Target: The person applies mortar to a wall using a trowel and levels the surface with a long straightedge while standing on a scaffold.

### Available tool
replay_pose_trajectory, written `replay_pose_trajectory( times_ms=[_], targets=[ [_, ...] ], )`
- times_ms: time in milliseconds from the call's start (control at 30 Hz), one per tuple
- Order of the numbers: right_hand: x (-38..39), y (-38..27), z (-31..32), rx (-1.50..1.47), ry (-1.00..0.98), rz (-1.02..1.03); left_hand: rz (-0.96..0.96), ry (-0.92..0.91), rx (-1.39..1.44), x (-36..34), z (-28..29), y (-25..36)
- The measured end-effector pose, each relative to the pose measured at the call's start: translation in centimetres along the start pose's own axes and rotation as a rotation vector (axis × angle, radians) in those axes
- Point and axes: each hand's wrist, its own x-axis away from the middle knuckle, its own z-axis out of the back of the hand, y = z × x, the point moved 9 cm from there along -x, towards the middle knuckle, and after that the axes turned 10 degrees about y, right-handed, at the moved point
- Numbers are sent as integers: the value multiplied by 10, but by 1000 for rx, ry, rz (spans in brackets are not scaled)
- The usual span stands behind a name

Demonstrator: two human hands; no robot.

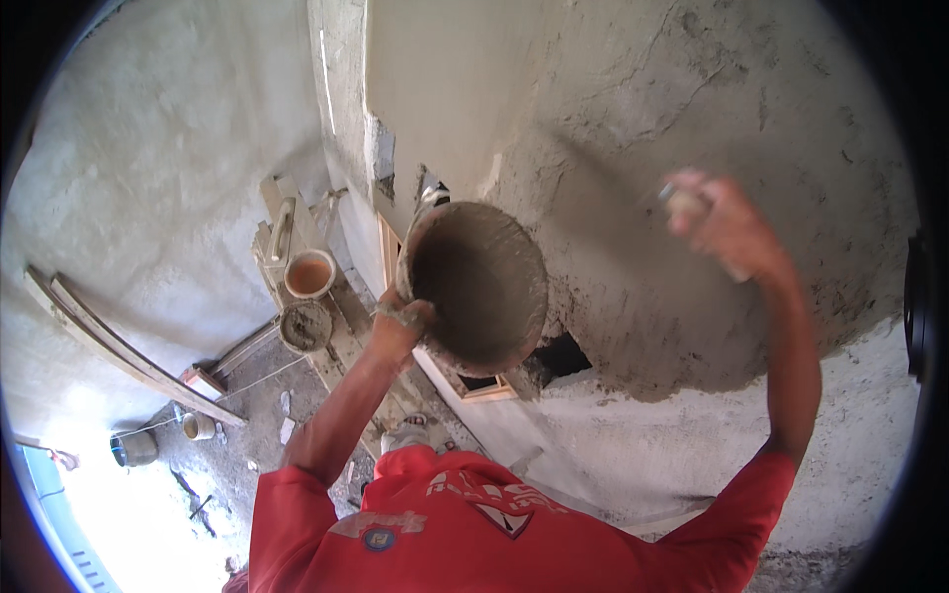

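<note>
My left hand (403,326) is closed on the rim of a round mortar bucket (529,267), which is tilted so that its grey-smeared inside shows. Inside it lies dark wet mortar, though shadow hides how much. Out to the right, my right hand (727,222) is wrapped round the pale handle of a trowel (687,203). Motion smears the trowel's blade, which points left across the wall. Behind both hands is a wall with a broad patch of fresh grey mortar (652,336), rough along its lower edge.
On the plank platform (341,296) at left lie a plastering float (282,229), a pot with orange contents (309,274) and a small mortar pot (305,328). A square hole (563,356) opens in the wall. Boards (129,341) lean farther left, above a dark bucket (134,448).
</note>
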Motion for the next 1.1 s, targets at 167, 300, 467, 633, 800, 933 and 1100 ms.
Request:
replay_pose_trajectory(
  times_ms=[167,300,467,633,800,933,1100],
  targets=[
    [48,3,-123,727,-122,449,-83,-101,10,-4,-29,0],
    [57,24,-163,882,-123,486,-95,-202,-29,6,-52,17],
    [64,55,-202,537,-444,216,-130,-241,-25,10,-64,22],
    [72,69,-228,204,-268,235,-97,-261,44,2,-65,6],
    [69,76,-211,26,-107,235,-46,-193,-8,1,-62,15],
    [57,66,-186,110,-85,191,-11,-160,-37,-14,-48,5],
    [37,39,-147,115,-128,163,-38,-116,86,-18,-42,22]
  ],
)
